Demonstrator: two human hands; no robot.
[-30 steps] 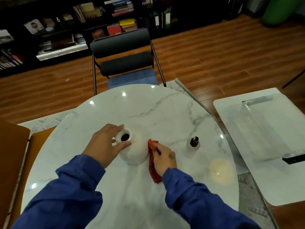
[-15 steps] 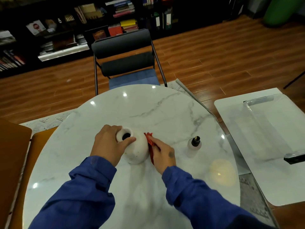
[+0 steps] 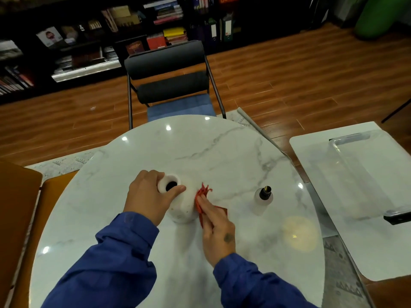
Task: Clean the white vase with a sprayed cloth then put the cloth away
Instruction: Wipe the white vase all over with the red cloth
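White vase (image 3: 186,204) stands upright near the middle of the round marble counter (image 3: 211,152), its dark mouth facing up. The left hand (image 3: 149,198) grips its neck, fingers curled round the far side and the thumb lying across the rim beside the opening. A red cloth (image 3: 203,192) is pressed against the vase's right flank by the right hand (image 3: 219,230), whose fingers lie straight and flat on the fabric; the thumb is hidden, so any pinch underneath cannot be told. A crumpled end of the cloth sticks out past the fingertips. Both arms wear blue sleeves. To the right, apart from the vase, a small clear spray bottle (image 3: 263,200) with a black top stands on the counter. Beyond the far edge sits a black chair (image 3: 166,63), and off to the right a white side table (image 3: 311,152) carries a clear tray (image 3: 349,137).
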